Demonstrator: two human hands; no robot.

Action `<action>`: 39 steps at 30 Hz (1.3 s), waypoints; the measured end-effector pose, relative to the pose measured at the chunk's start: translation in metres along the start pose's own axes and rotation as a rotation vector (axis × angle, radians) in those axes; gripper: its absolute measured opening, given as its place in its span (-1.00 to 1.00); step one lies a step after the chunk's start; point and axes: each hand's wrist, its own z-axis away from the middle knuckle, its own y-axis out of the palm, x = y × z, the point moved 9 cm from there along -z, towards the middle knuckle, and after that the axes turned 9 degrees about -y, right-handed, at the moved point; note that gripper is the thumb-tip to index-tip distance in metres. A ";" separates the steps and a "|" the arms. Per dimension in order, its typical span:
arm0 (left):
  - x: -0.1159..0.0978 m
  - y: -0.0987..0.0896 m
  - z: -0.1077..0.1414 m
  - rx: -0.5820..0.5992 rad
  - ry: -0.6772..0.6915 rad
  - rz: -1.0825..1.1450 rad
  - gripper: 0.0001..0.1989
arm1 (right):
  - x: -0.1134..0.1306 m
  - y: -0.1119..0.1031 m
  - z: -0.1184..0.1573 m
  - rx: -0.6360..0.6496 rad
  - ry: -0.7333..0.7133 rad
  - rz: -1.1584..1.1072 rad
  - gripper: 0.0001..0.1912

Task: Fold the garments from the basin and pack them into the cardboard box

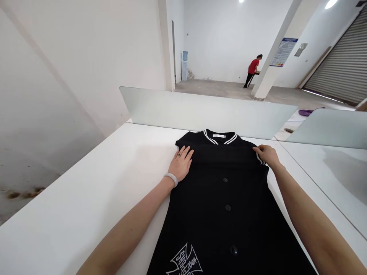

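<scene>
On the white table [123, 164], our black shirt [209, 198] has its collar [210, 138] at twelve o'clock. At ten, our left hand [180, 165] lies flat; at two, our right hand [268, 154] pinches the sleeve [260, 159]. Let's tug softly.

Left fingers [186, 152] rest on a black garment [212, 202]; right fingers [260, 148] apparently pinch its sleeve [261, 159].

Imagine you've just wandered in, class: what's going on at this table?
A person is handling a black garment spread on a white table, its striped collar toward a frosted partition. The left hand lies flat near one shoulder, while the right hand grips the opposite sleeve near its striped edge. Dark buttons face up. Far behind, someone in a red top leans forward beside a pillar.
</scene>
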 end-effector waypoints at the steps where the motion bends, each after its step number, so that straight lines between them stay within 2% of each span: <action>1: 0.001 0.001 0.000 0.005 0.003 -0.005 -0.58 | -0.001 0.000 0.000 -0.013 -0.004 0.004 -0.66; 7: 0.006 0.010 0.000 0.057 -0.007 -0.039 -0.57 | -0.019 0.011 0.003 -0.034 0.074 0.038 -0.62; 9: 0.006 0.011 0.000 0.077 -0.019 -0.044 -0.56 | -0.017 0.008 0.008 -0.080 0.061 0.058 -0.57; 11: 0.006 0.009 0.000 0.079 -0.027 -0.049 -0.56 | -0.004 -0.006 0.015 -0.191 -0.035 0.112 -0.50; 13: 0.004 0.004 0.000 0.057 -0.030 -0.056 -0.54 | 0.019 -0.018 0.027 -0.266 -0.211 0.164 -0.45; 16: 0.002 -0.001 0.000 0.035 -0.021 -0.059 -0.51 | 0.049 -0.010 0.049 -0.175 -0.482 0.181 -0.43; 18: 0.001 0.002 0.000 0.062 -0.007 -0.058 -0.50 | 0.054 0.008 0.063 -0.067 -0.560 0.191 -0.40; 21: 0.003 0.010 0.000 0.131 -0.008 -0.057 -0.50 | 0.043 0.034 0.073 0.034 -0.508 0.241 -0.38; 24: 0.005 0.017 0.000 0.191 -0.023 -0.047 -0.48 | 0.036 0.045 0.074 0.088 -0.461 0.259 -0.38; 26: 0.006 0.020 -0.001 0.214 -0.035 -0.043 -0.47 | 0.042 0.037 0.076 0.080 -0.452 0.242 -0.38; 28: 0.007 0.020 -0.001 0.223 -0.045 -0.048 -0.47 | 0.054 0.018 0.089 0.021 -0.444 0.208 -0.37; 31: 0.006 0.012 -0.001 0.194 -0.038 -0.056 -0.46 | 0.085 -0.015 0.138 -0.015 -0.511 0.067 -0.39; 34: -0.010 -0.008 0.005 0.125 0.045 -0.046 -0.49 | 0.120 -0.032 0.218 0.142 -0.652 -0.112 -0.46; 36: -0.036 -0.024 0.020 0.109 0.148 -0.017 -0.56 | 0.137 -0.036 0.274 0.261 -0.719 -0.152 -0.51; 39: -0.096 -0.039 0.060 0.200 0.382 0.079 -0.64 | 0.154 -0.031 0.336 0.368 -0.776 -0.129 -0.48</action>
